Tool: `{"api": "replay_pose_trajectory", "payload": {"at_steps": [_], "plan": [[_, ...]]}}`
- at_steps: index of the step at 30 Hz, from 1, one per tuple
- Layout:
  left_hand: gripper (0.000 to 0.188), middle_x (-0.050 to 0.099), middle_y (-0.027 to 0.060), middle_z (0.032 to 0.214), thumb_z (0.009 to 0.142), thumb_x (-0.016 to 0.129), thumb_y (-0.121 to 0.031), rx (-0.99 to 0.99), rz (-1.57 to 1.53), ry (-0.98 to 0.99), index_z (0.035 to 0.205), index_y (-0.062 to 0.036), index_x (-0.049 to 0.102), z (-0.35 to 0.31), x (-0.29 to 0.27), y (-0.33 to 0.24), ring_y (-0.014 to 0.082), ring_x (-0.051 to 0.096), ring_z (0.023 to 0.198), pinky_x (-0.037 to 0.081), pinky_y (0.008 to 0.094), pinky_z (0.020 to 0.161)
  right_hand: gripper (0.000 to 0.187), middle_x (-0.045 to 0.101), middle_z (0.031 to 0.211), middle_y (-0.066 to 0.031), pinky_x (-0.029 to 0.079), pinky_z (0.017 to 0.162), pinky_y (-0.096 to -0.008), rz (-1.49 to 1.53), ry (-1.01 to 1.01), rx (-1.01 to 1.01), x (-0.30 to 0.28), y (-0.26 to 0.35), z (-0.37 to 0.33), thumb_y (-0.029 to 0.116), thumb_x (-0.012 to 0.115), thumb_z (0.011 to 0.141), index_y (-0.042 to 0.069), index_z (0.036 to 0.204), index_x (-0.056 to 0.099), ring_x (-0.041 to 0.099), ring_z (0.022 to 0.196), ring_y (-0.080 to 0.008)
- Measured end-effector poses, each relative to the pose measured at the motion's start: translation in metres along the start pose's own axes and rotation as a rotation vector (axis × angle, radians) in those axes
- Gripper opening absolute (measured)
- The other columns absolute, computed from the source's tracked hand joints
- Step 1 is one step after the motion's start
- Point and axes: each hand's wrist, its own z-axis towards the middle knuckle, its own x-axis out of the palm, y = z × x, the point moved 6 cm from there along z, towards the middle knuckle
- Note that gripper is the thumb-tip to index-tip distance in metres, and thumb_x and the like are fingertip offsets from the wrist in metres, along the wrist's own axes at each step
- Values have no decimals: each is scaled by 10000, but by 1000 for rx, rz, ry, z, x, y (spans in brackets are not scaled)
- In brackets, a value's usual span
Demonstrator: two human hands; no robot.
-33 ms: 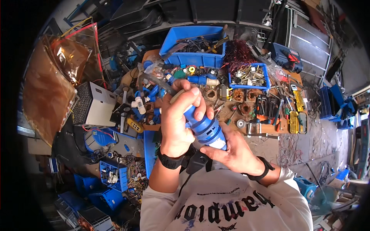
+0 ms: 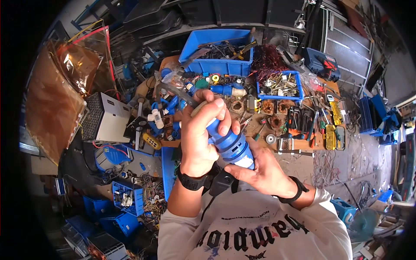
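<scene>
A blue cylindrical industrial power connector [image 2: 234, 146] is held at a slant in front of my chest. My left hand [image 2: 198, 132] wraps its upper part, where a dark grey cable [image 2: 175, 91] runs out toward the table. Around the wider lower end, which carries a white label, my right hand [image 2: 271, 173] is closed, thumb along the near side; its other fingers are mostly hidden behind the connector. Beyond my hands, another blue connector [image 2: 223, 89] with a pale end lies on the workbench [image 2: 253, 123].
At the bench's back stand a large blue bin [image 2: 216, 66] and a smaller blue crate [image 2: 281, 98] of metal parts. Pliers and hex keys [image 2: 303, 122] lie to the right. A white-sided box [image 2: 112, 117] stands left. Blue crates [image 2: 127, 198] and tangled wires [image 2: 155, 189] fill the lower left floor.
</scene>
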Motion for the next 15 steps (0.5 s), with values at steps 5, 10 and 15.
{"api": "replay_pose_trajectory", "payload": {"at_steps": [5,10,15], "plan": [[104,471,-10,681,878,584,-103,-36,-25,1,934,-130,500,2,-1,6,98,446,505,478,332,546,420,603,779,-61,466,611,-308,254,141,98,6,-9,0,312,709,863,-12,1053,522,565,657,-150],[104,447,-46,686,892,579,-126,-83,-56,-29,939,-158,492,1,4,7,57,407,498,453,297,541,394,584,790,-50,303,474,-190,847,382,323,18,-22,-6,245,671,895,-13,1156,530,397,543,-40],[93,443,-46,684,896,575,-129,-90,-52,22,919,-154,488,7,-3,11,58,413,503,459,301,556,403,567,791,-50,218,439,-188,920,424,361,15,-21,-5,257,656,907,6,1184,505,325,509,-24]]}}
